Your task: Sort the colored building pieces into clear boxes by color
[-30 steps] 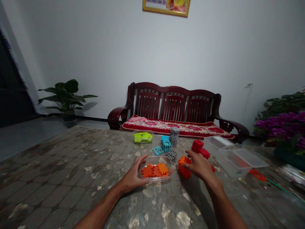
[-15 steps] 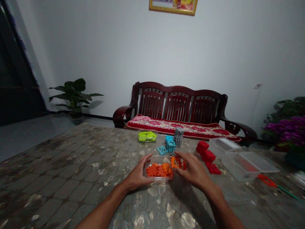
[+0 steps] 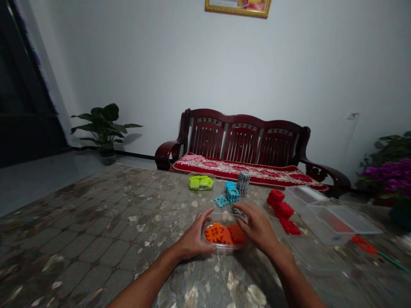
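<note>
While your left hand [image 3: 194, 240] clasped the left end of the near clear tub [image 3: 224, 247], orange pieces [image 3: 215, 233] lay inside. Your right hand [image 3: 257, 227] met the right end, grip undeterminable; a steady tub and flat-laid pieces seemed best.

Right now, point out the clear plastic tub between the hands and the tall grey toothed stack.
Clear plastic tub [image 3: 224, 247], head view: front wall.
Tall grey toothed stack [image 3: 243, 184], head view: middle of its side.

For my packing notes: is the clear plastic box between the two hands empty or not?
Not empty: the clear plastic box holds flat orange plastic pieces with notched edges, visible inside its rim.
</note>
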The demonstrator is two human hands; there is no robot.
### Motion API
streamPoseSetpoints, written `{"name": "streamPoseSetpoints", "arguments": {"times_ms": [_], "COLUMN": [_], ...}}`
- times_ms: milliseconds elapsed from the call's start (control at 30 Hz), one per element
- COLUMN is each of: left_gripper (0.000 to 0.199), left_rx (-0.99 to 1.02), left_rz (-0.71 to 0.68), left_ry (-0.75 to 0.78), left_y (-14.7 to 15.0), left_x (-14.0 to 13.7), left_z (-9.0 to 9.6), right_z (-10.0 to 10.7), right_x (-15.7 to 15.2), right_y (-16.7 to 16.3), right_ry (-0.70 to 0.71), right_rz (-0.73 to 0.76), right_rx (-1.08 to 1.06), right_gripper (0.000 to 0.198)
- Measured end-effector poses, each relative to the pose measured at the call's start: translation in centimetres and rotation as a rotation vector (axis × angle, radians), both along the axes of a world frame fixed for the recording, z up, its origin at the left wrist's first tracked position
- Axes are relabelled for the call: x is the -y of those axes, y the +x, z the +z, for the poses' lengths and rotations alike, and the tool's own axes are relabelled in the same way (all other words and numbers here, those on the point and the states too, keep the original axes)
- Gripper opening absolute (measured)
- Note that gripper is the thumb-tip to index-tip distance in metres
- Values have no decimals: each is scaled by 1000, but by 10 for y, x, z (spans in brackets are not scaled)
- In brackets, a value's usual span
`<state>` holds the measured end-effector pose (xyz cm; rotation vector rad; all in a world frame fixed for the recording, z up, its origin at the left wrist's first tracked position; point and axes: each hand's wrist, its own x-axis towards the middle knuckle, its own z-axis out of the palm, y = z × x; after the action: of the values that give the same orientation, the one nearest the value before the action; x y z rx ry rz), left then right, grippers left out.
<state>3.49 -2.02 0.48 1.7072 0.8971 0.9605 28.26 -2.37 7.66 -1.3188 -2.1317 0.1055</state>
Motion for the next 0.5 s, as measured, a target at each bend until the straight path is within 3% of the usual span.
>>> {"name": "streamPoseSetpoints", "arguments": {"times_ms": [233, 367, 500], "left_gripper": [109, 107, 106], "left_rx": [3, 5, 1], "left_rz": [23, 28, 26], "left_ry": [-39, -35, -18], "left_y": [-2, -2, -2], "left_x": [1, 1, 0], "left_z": [3, 5, 3], "right_z": [18, 25, 29], "right_x": [-1, 2, 4], "right_y": [50, 55, 49], "right_ry": [-222, -331, -367], "right_rz": [-423, -513, -513], "right_rx": [220, 320, 396], "right_gripper": [53, 62, 63]}}
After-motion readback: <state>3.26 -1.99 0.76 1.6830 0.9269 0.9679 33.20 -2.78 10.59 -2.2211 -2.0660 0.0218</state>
